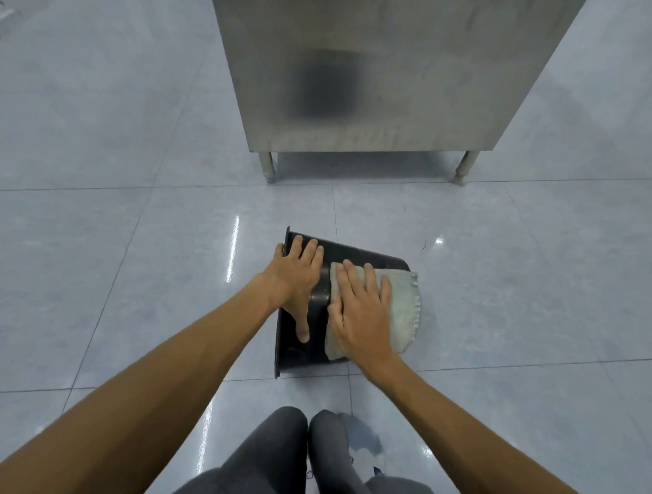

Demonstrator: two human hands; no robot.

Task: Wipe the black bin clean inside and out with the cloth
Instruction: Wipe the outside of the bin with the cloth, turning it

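Black bin (357, 253) lying on its side on the tiled floor (94, 275), left hand (297, 279) spread flat on its wall near the rim, right hand (359, 310) pressing the grey cloth (403, 308) flat on it, metal cabinet (378, 71) beyond

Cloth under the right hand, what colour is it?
Pale grey-green cloth, clearest in the head view.

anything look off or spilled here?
Nothing spilled or damaged. The black bin lies on its side on the tiled floor, opening to the left, which fits wiping. The left hand steadies its rim end; the right hand presses the cloth flat on the outside wall.
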